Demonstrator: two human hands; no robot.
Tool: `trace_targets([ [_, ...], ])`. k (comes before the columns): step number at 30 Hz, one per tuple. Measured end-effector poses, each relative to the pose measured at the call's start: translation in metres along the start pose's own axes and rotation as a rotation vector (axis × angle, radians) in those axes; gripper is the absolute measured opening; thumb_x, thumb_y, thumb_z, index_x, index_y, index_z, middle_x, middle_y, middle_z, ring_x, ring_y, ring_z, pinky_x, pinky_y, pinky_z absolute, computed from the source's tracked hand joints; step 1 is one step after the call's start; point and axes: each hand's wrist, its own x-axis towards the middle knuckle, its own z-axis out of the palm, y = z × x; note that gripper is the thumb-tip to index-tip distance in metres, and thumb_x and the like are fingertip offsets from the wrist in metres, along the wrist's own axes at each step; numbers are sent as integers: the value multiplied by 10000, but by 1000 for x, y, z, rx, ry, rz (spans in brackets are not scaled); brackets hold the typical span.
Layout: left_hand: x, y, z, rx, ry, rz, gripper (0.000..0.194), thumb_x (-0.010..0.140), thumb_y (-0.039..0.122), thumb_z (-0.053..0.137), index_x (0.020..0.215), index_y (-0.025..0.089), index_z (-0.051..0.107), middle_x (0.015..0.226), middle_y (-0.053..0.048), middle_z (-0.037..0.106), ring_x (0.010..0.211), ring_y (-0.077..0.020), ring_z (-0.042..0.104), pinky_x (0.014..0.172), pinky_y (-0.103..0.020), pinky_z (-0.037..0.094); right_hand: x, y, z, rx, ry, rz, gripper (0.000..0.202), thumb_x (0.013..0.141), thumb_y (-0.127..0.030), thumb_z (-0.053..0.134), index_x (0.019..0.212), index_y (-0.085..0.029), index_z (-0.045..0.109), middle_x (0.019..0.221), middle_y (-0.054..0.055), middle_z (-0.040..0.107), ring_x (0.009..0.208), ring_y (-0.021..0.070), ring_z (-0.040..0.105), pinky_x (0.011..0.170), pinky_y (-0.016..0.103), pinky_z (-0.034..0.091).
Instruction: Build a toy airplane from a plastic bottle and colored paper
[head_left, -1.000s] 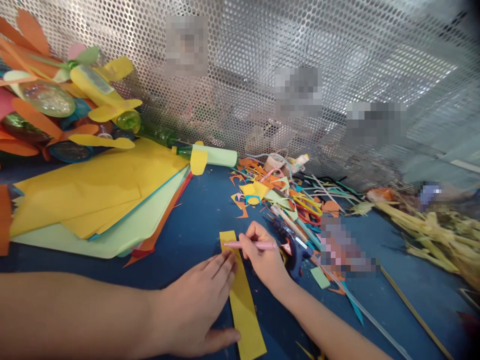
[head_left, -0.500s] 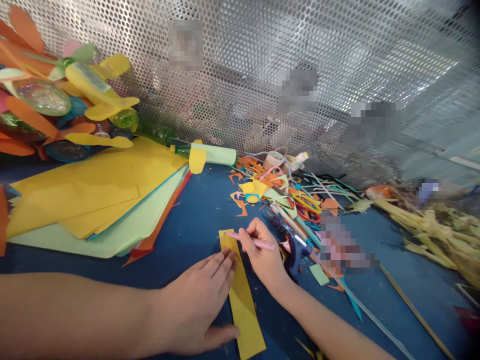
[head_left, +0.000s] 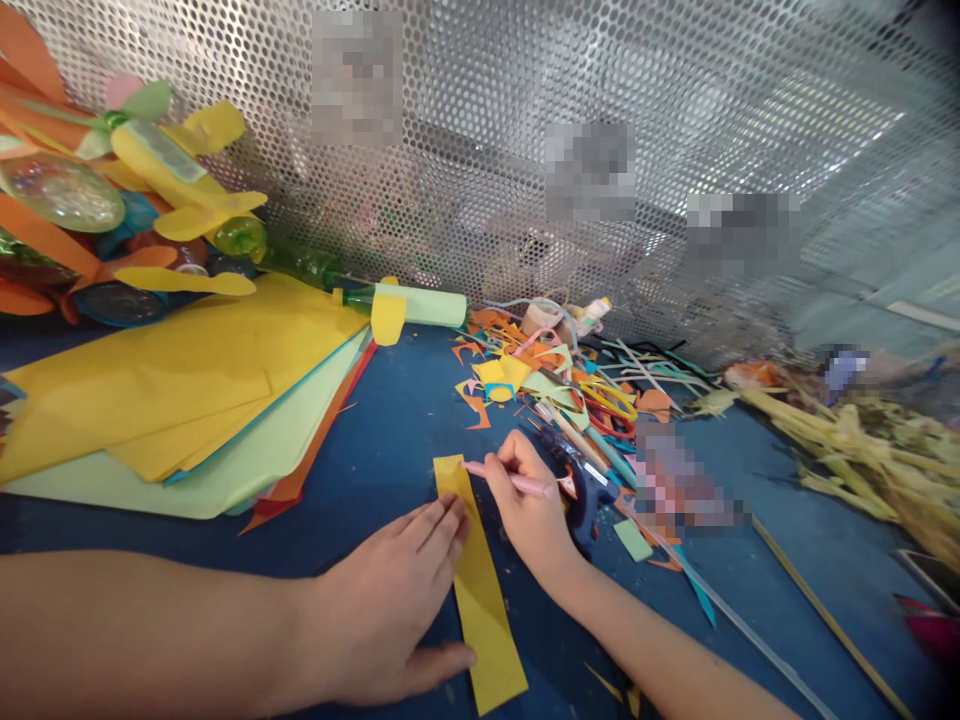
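A long yellow paper strip [head_left: 487,620] lies on the blue table [head_left: 390,410], its far end near the middle of the view. My left hand [head_left: 401,590] rests flat across the strip's left edge, fingers stretched out and the thumb apart, touching the strip lower down. To the right of the strip, my right hand [head_left: 529,505] pinches a pink pen [head_left: 531,486]. The pen's tip is at the strip's right edge, close to its far end.
Yellow and green paper sheets [head_left: 165,370] are stacked at left, below paper-decorated bottles [head_left: 157,160]. Paper scraps [head_left: 502,372], scissors [head_left: 607,398] and a dark blue glue gun [head_left: 589,505] lie right of centre. A perforated metal screen [head_left: 480,90] stands behind; dried husks [head_left: 862,430] lie far right.
The pen tip has moved rightward across the strip's far end to its right edge. My left hand still rests on the strip. The whole view has shifted slightly.
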Motion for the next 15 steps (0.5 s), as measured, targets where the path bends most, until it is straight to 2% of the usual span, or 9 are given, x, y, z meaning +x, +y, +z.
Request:
trace_targets([
  [11, 0, 1, -2, -4, -10, -2, 726, 870, 531, 291, 1336, -24, 329, 1388, -256, 290, 1298, -337, 256, 1055, -414, 285, -3, 3, -2, 69, -13, 45, 267, 842, -227, 443, 627, -233, 285, 582, -53, 297, 549, 122, 469, 558, 244, 465],
  [15, 1, 1, -4, -18, -45, -12, 735, 837, 495, 402, 1334, -41, 323, 1387, -268, 279, 1292, -357, 258, 1056, -426, 281, -3, 2, -3, 89, -22, 61, 271, 826, -211, 455, 613, -226, 288, 588, -57, 295, 549, 108, 462, 602, 243, 491],
])
